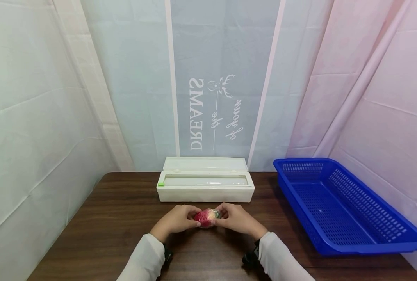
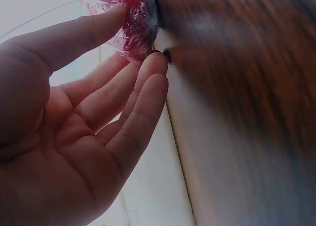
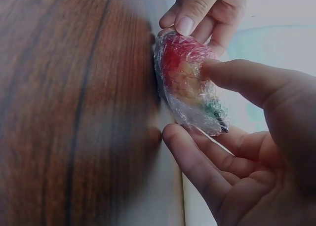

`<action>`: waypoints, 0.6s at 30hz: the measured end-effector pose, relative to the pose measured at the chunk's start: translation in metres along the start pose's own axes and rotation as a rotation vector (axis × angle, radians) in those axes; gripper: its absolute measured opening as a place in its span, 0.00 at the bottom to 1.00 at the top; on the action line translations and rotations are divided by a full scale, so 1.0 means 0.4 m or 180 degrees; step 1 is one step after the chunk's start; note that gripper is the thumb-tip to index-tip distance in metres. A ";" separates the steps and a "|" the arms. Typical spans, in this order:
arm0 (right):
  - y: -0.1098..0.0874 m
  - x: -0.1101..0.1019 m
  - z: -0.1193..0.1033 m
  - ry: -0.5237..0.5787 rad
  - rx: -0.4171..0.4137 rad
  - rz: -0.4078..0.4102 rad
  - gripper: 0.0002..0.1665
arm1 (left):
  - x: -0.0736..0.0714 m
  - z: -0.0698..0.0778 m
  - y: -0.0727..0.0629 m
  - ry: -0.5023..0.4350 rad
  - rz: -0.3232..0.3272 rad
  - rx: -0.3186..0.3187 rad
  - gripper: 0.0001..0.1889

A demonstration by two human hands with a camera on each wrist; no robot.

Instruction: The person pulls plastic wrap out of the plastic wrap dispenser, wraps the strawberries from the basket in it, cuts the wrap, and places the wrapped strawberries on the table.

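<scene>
A red and pale-yellow fruit (image 1: pixel 205 217) with a green end is wrapped in crinkled clear cling film, low over the wooden table. My left hand (image 1: pixel 177 219) holds its red end between thumb and fingertips. At the green end, my right hand (image 1: pixel 239 218) grips it the same way, its thumb on the yellowish side in the right wrist view. The left wrist view shows the film-covered red part (image 2: pixel 133 23) under the left thumb. Just beyond the hands stands a white cling film dispenser (image 1: pixel 205 196) with its lid (image 1: pixel 205 163) raised.
A green slider (image 1: pixel 161 184) sits at the dispenser's left end. To the right, a blue plastic basket (image 1: pixel 310 218) with perforated sides rests on the dark wooden table (image 1: pixel 99 230). Pale fabric curtains (image 1: pixel 226 47) hang behind and at both sides.
</scene>
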State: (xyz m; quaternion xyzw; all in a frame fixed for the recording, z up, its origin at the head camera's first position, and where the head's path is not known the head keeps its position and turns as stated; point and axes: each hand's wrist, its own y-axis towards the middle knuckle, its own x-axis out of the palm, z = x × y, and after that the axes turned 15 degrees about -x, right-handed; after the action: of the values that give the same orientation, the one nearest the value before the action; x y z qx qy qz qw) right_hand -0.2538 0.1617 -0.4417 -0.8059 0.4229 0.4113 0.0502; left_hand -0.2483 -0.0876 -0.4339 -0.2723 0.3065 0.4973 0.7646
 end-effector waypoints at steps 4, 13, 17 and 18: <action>0.002 0.002 0.002 0.0044 0.0038 -0.0047 0.22 | 0.000 -0.002 -0.003 0.0033 0.0013 -0.0044 0.17; 0.005 0.006 -0.007 -0.0080 0.0000 -0.0013 0.27 | -0.013 -0.008 -0.010 -0.0045 -0.0075 -0.0094 0.22; 0.004 0.006 -0.011 -0.0178 0.0069 0.0075 0.30 | -0.023 -0.006 -0.013 -0.0098 -0.0102 -0.0105 0.24; 0.005 0.005 -0.011 -0.0198 0.0083 0.0103 0.31 | -0.026 -0.005 -0.013 -0.0094 -0.0101 -0.0102 0.24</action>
State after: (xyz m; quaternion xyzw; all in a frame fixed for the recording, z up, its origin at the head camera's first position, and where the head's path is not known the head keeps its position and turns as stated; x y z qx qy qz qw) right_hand -0.2517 0.1574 -0.4397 -0.7851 0.4395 0.4313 0.0671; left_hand -0.2472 -0.0972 -0.4269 -0.2820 0.2829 0.4939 0.7723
